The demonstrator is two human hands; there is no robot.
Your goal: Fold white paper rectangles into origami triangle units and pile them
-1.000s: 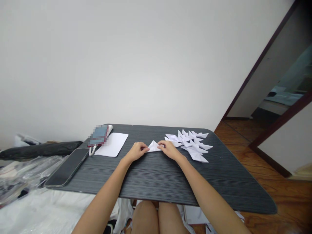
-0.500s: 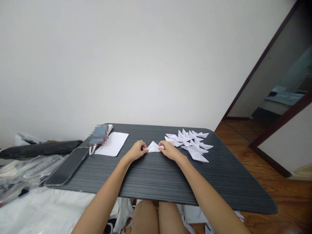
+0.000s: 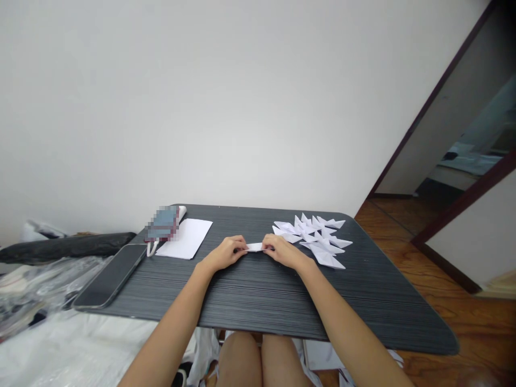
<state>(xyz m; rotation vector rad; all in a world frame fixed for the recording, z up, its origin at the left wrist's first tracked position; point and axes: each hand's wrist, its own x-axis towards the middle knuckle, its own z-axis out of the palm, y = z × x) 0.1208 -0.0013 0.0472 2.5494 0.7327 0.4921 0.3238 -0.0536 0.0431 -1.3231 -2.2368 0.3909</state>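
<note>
A small folded white paper piece [image 3: 255, 246] lies on the dark striped table [image 3: 262, 290], now looking like a flat narrow strip. My left hand [image 3: 226, 251] pinches its left end with curled fingers. My right hand [image 3: 282, 250] pinches its right end the same way. Both hands rest on the tabletop near the middle. Just to the right of my right hand sits a pile of several finished white folded paper shapes [image 3: 316, 236].
A flat white paper sheet [image 3: 185, 238] lies at the table's back left, beside a blurred blue-red object [image 3: 163, 224] and a dark phone [image 3: 113, 275] with a white cable. Plastic wrapping and a black bag lie left of the table. Wooden floor and a doorway are to the right.
The paper stood up as a small triangle between my hands; now it is pressed down into a flat narrow strip. My hands have closed in slightly on its ends.
</note>
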